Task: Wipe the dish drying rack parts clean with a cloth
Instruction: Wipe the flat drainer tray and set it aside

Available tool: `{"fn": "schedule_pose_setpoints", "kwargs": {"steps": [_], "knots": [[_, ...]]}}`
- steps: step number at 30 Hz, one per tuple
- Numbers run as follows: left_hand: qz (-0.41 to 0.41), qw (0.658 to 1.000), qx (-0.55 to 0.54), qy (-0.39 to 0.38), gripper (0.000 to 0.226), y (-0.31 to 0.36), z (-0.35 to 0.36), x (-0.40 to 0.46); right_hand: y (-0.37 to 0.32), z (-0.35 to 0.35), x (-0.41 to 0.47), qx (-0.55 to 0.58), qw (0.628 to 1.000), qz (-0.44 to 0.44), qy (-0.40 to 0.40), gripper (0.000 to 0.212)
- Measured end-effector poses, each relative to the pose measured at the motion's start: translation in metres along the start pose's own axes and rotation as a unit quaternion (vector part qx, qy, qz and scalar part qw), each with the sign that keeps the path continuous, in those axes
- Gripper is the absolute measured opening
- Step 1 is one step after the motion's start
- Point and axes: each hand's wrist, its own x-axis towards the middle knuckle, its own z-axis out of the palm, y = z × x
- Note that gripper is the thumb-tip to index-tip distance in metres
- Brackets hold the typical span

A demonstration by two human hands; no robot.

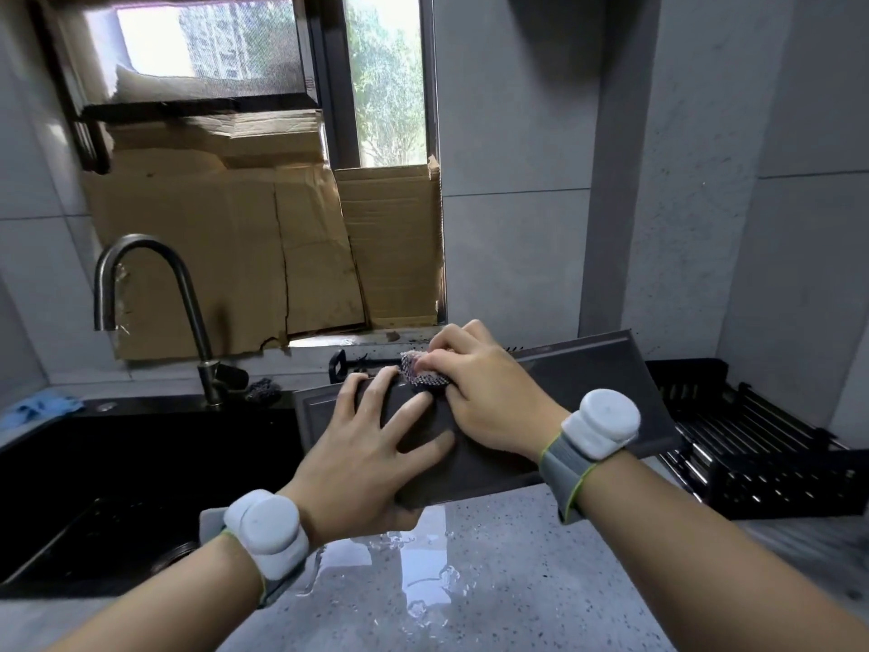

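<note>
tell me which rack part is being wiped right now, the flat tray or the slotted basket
The flat tray: the left hand presses it flat while the right hand rubs the cloth on it. The slotted basket sits untouched to the right.

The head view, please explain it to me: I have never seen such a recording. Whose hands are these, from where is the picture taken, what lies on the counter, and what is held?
There is no machine here. A person wears a camera on the head, so you look forward and down at their own two bare hands. Each wrist carries a white band device.

The left hand lies flat with spread fingers on a dark drip tray, steadying it. The right hand grips a small mesh cloth and presses it onto the tray.

The tray rests on a grey speckled counter, which is wet near the front. A black dish rack basket stands to the right. A dark sink with a curved faucet is to the left.
</note>
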Motion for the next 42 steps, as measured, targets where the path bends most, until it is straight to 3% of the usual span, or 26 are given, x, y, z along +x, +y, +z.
{"fn": "schedule_pose_setpoints", "kwargs": {"steps": [5, 9, 12, 16, 19, 25, 31, 37, 42], "knots": [[0.009, 1.000, 0.025, -0.010, 0.075, -0.015, -0.002, -0.016, 0.037, -0.014, -0.015, -0.028, 0.996, 0.079, 0.015, 0.041], [0.000, 1.000, 0.018, -0.003, 0.074, -0.012, -0.004, -0.014, 0.045, -0.011, -0.020, -0.013, 0.982, 0.170, 0.079, 0.037], [-0.028, 0.999, -0.019, 0.018, 0.073, 0.002, -0.005, 0.000, 0.016, -0.002, -0.012, -0.002, 0.984, 0.143, 0.107, 0.043], [-0.080, 0.993, -0.076, 0.047, 0.075, 0.019, 0.000, 0.008, -0.010, 0.010, -0.012, 0.003, 0.996, 0.057, 0.063, 0.051], [-0.103, 0.992, -0.066, 0.039, 0.071, 0.014, 0.005, 0.001, 0.006, 0.003, -0.019, -0.005, 0.994, 0.074, 0.080, 0.046], [-0.214, 0.972, -0.092, 0.040, 0.077, 0.009, 0.003, 0.002, 0.015, 0.001, -0.040, -0.006, 0.962, 0.185, 0.199, 0.045], [-0.301, 0.939, -0.157, 0.056, 0.080, 0.021, -0.003, 0.014, -0.014, 0.017, -0.052, 0.152, 0.915, 0.256, 0.271, 0.040], [-0.317, 0.933, -0.156, 0.068, 0.080, 0.028, -0.007, 0.021, -0.023, 0.029, -0.052, 0.253, 0.869, 0.289, 0.312, 0.038], [-0.320, 0.920, -0.207, 0.091, 0.072, 0.033, -0.009, 0.019, -0.018, 0.026, -0.047, 0.256, 0.864, 0.287, 0.326, 0.034]]}}
